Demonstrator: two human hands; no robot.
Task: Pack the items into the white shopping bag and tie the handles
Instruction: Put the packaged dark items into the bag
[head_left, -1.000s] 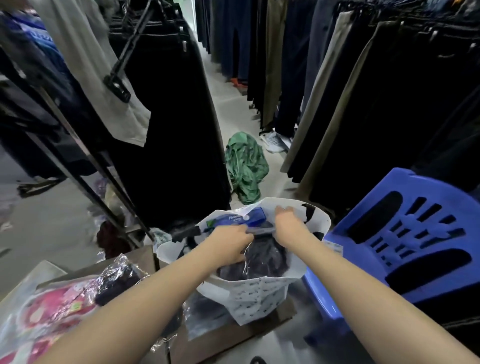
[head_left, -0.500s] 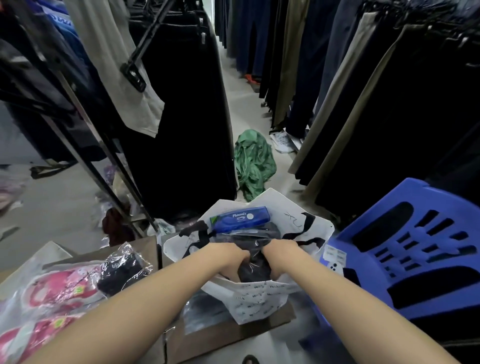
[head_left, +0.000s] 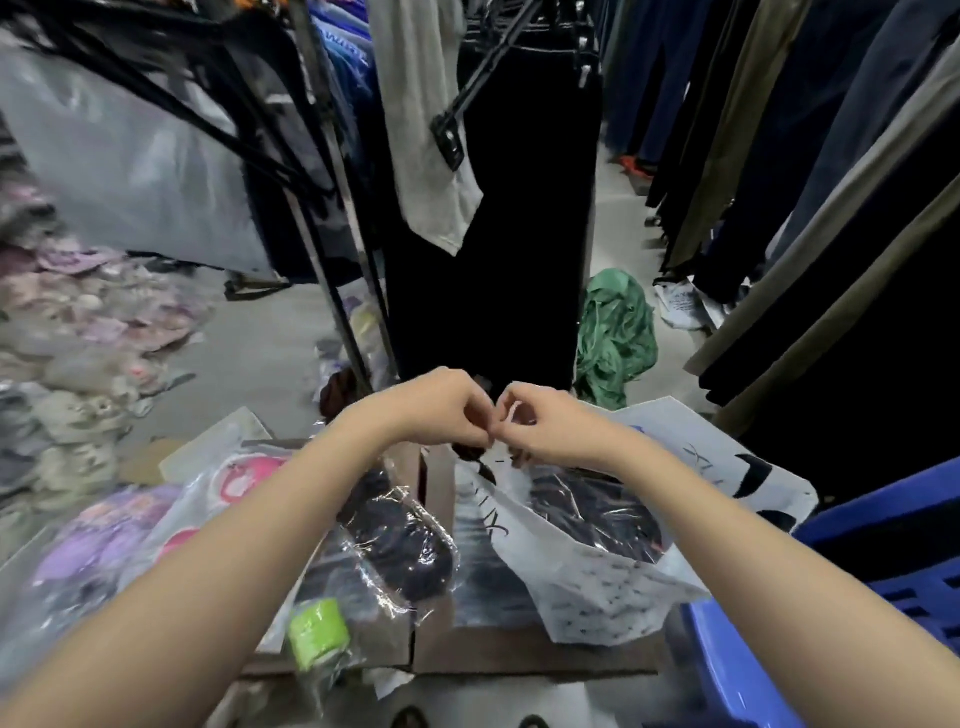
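Among clothes racks, left hand (head_left: 447, 410) and right hand (head_left: 545, 423) pinch the white bag's (head_left: 587, 587) handles (black-printed)

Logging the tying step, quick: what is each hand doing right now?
Left hand: closed, pinching a handle of the white shopping bag.
Right hand: closed, pinching the bag's other handle.

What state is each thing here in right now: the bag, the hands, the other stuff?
White shopping bag: filled, mouth gathered upward.
Bag handles: pinched, knot unclear.
Left hand: closed on handles.
Right hand: closed on handles.
Green garment: crumpled on floor.
Blue chair: tipped sideways.
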